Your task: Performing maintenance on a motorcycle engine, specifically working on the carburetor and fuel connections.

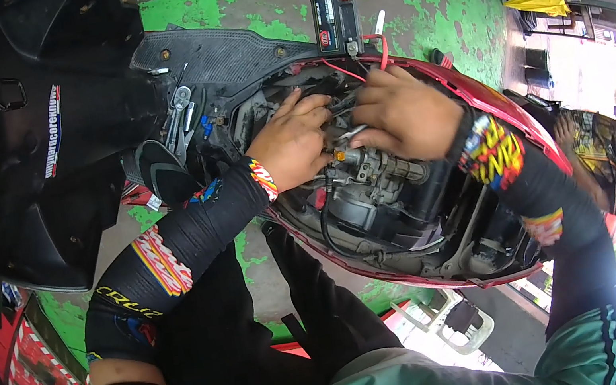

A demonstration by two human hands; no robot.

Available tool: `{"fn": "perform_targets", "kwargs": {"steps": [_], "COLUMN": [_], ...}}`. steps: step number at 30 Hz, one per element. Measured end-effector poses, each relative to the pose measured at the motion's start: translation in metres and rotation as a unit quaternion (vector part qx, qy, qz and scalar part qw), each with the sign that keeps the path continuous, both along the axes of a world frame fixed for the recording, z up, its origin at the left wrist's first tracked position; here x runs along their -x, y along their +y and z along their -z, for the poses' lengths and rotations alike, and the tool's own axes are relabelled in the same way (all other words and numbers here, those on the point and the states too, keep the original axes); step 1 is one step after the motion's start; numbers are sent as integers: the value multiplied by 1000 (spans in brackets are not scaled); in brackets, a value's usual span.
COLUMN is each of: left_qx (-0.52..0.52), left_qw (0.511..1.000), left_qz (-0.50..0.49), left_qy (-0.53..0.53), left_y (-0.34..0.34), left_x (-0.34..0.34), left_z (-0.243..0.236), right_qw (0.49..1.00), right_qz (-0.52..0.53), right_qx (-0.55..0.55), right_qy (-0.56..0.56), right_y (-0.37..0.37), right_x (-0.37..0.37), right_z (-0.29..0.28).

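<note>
Black-sleeved left hand (292, 142) and right hand (402, 115) curl over the carburetor (376, 165).

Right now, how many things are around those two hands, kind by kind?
Hands at work in the engine bay: 2, left hand and right hand
Black battery with red handle: 1
Red scooter body shell: 1
Metal engine part under the hands: 1
Pliers on the footboard: 1
Yellow cloth: 1
Total: 7
</note>
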State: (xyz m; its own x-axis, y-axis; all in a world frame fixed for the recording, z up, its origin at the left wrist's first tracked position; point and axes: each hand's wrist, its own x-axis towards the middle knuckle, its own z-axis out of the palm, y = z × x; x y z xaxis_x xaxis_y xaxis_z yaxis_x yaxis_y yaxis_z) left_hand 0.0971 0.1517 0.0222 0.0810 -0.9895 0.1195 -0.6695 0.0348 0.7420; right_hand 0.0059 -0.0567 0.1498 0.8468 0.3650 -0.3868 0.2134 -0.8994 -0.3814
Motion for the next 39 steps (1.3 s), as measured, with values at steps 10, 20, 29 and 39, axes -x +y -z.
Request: {"fn": "perform_targets", "kwargs": {"steps": [10, 20, 29, 39], "left_qx": [17, 28, 17, -16], "left_qw": [999, 998, 1000, 999], "left_qz": [10, -9, -19, -17], "left_qy": [49, 49, 18, 22], "left_y": [0, 0, -2, -1], "left_x": [-1, 1, 4, 4], "left_z": [-2, 0, -7, -10], "right_qw": [795, 841, 864, 759], "right_qz": [541, 472, 411, 591], "right_qx": [-265, -236, -276, -270], "right_qy": [-76, -115, -98, -46], "right_y": [72, 80, 77, 123], "right_x": [72, 61, 69, 53], "right_z": [4, 26, 35, 17]}}
